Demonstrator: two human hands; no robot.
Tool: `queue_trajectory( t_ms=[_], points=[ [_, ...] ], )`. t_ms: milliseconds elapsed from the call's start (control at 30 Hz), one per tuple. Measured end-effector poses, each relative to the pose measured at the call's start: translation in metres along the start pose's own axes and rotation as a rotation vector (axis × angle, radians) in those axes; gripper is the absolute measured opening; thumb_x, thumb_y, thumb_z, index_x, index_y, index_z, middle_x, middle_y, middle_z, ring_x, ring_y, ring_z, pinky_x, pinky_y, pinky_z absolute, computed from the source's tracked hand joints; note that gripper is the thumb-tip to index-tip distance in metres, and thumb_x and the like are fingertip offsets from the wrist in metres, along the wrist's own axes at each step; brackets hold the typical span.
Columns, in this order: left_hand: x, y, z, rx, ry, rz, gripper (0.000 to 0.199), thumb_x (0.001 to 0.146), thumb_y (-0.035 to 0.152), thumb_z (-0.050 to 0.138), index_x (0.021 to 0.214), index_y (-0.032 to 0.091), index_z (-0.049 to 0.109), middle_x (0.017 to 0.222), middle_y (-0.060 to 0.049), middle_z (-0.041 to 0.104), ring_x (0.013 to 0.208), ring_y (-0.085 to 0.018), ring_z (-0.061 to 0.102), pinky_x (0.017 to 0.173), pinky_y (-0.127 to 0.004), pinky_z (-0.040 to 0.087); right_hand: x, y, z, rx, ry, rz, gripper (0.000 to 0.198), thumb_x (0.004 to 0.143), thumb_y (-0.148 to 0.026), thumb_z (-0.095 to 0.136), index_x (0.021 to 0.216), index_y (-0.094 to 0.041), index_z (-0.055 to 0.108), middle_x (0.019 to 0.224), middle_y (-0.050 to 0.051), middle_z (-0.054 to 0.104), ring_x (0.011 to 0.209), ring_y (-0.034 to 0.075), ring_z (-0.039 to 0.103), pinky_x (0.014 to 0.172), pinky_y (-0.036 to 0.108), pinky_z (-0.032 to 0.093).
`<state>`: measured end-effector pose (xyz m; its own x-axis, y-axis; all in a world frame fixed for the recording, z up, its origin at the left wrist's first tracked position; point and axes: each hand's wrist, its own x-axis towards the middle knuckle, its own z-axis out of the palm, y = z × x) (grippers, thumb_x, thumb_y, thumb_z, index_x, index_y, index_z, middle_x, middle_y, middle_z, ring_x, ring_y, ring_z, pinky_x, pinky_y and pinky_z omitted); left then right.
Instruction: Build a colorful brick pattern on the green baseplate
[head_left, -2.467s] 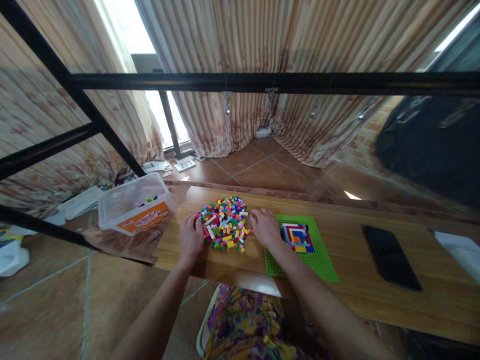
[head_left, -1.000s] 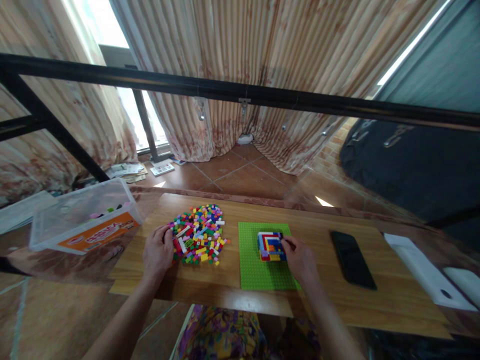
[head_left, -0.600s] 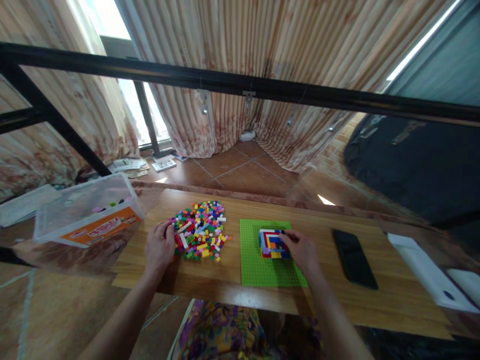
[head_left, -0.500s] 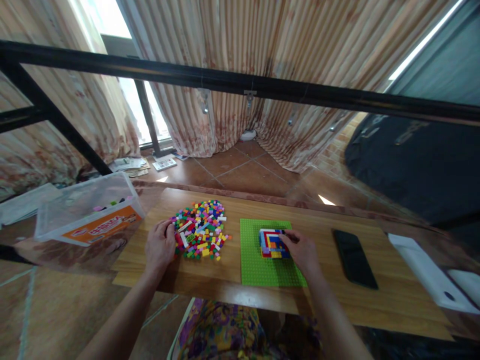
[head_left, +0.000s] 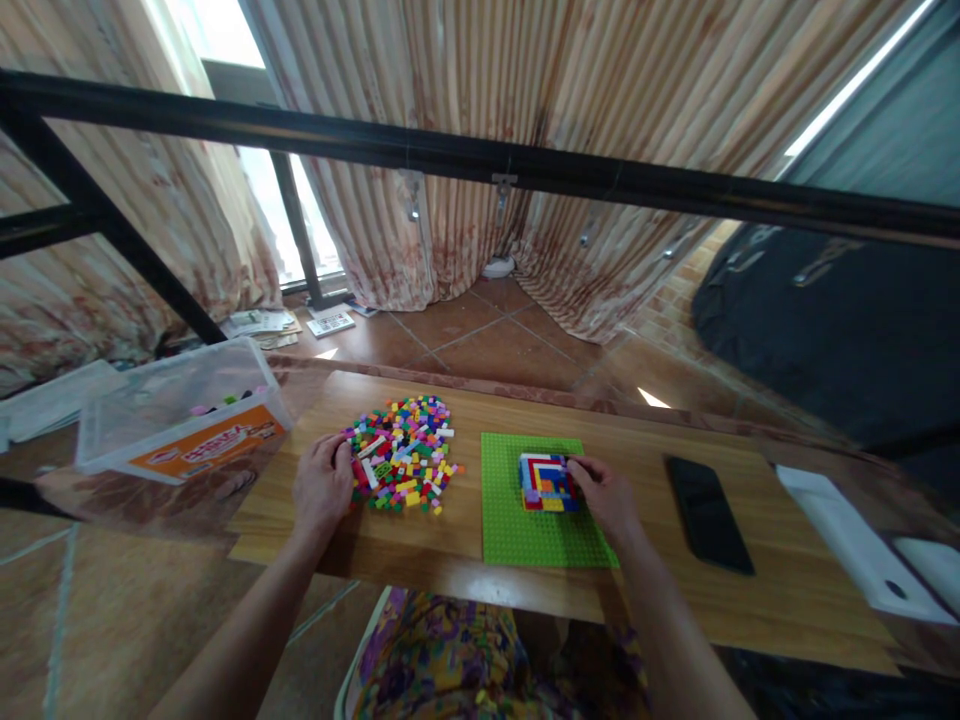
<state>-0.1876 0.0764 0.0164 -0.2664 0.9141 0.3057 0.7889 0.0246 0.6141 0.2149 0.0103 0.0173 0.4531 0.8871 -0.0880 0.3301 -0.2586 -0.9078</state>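
Observation:
My left hand [head_left: 324, 482] rests on the table at the left edge of a pile of small multicoloured building bricks [head_left: 409, 470]. Its fingers are bent and close together, and the tips are hidden. A small block built of bricks [head_left: 550, 484], in white, red, blue, yellow and orange layers, stands on a green baseplate [head_left: 517, 545]. My right hand [head_left: 609, 495] is at the upper right corner of that block, thumb and fingers pinched together. Something dark shows by the fingertips, too small to tell.
A clear plastic tub [head_left: 187, 425] with an orange label stands left of the wooden table [head_left: 450, 580], with a few bricks inside. A black phone [head_left: 709, 515] lies right of the baseplate, and a long white object [head_left: 862, 545] lies beyond it. A black metal bar [head_left: 465, 150] crosses ahead.
My right hand has drawn back very slightly to the right along the block's edge. My left hand stays by the pile. The whole view has shifted a little.

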Motion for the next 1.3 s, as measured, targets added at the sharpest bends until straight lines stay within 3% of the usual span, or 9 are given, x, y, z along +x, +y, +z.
queue_trajectory(
  t_ms=[433, 767, 867, 967, 1100, 1300],
  points=[
    [0.001, 0.002, 0.0, 0.006, -0.01, 0.004, 0.043, 0.091, 0.038, 0.037, 0.104, 0.011, 0.068, 0.114, -0.014, 0.067, 0.11, -0.028, 0.059, 0.101, -0.042, 0.046, 0.004, -0.006, 0.006, -0.141, 0.073, -0.032, 0.043, 0.071, -0.05, 0.062, 0.091, -0.015, 0.076, 0.085, 0.009, 0.076, 0.078, 0.023, 0.069, 0.073, 0.034, 0.052],
    [0.0, 0.002, 0.0, 0.001, -0.004, -0.001, 0.04, 0.091, 0.037, 0.038, 0.103, 0.014, 0.068, 0.114, -0.013, 0.067, 0.11, -0.025, 0.06, 0.102, -0.039, 0.045, 0.007, -0.005, 0.008, -0.114, 0.055, -0.013, 0.041, 0.068, -0.05, 0.063, 0.089, -0.016, 0.076, 0.086, 0.008, 0.076, 0.081, 0.023, 0.068, 0.078, 0.035, 0.051],
    [0.0, 0.003, -0.001, -0.01, -0.006, 0.026, 0.039, 0.091, 0.037, 0.037, 0.102, 0.016, 0.068, 0.114, -0.012, 0.067, 0.11, -0.024, 0.059, 0.102, -0.038, 0.045, 0.007, -0.003, 0.006, -0.064, 0.025, -0.001, 0.046, 0.068, -0.057, 0.062, 0.086, -0.016, 0.074, 0.082, 0.008, 0.075, 0.074, 0.021, 0.067, 0.07, 0.032, 0.052],
    [-0.001, 0.002, -0.001, -0.025, 0.004, 0.032, 0.038, 0.091, 0.036, 0.037, 0.101, 0.016, 0.067, 0.115, -0.012, 0.066, 0.112, -0.025, 0.059, 0.103, -0.039, 0.044, 0.006, -0.001, 0.003, -0.007, 0.005, 0.019, 0.062, 0.077, -0.068, 0.045, 0.086, -0.013, 0.072, 0.08, 0.011, 0.074, 0.064, 0.017, 0.065, 0.059, 0.029, 0.051],
    [-0.001, -0.001, 0.001, -0.046, 0.013, 0.024, 0.036, 0.09, 0.036, 0.037, 0.099, 0.017, 0.068, 0.113, -0.011, 0.067, 0.111, -0.025, 0.059, 0.103, -0.04, 0.044, 0.006, -0.001, 0.005, -0.009, 0.004, 0.03, 0.069, 0.079, -0.071, 0.037, 0.087, -0.012, 0.071, 0.079, 0.013, 0.073, 0.06, 0.017, 0.064, 0.055, 0.028, 0.051],
    [0.0, 0.0, 0.001, -0.034, 0.005, 0.037, 0.038, 0.09, 0.036, 0.037, 0.098, 0.016, 0.068, 0.112, -0.012, 0.067, 0.109, -0.025, 0.059, 0.101, -0.04, 0.045, 0.004, -0.007, 0.01, -0.21, 0.054, -0.013, 0.052, 0.073, -0.063, 0.056, 0.083, -0.016, 0.075, 0.079, 0.01, 0.074, 0.076, 0.024, 0.066, 0.071, 0.034, 0.049]
  ],
)
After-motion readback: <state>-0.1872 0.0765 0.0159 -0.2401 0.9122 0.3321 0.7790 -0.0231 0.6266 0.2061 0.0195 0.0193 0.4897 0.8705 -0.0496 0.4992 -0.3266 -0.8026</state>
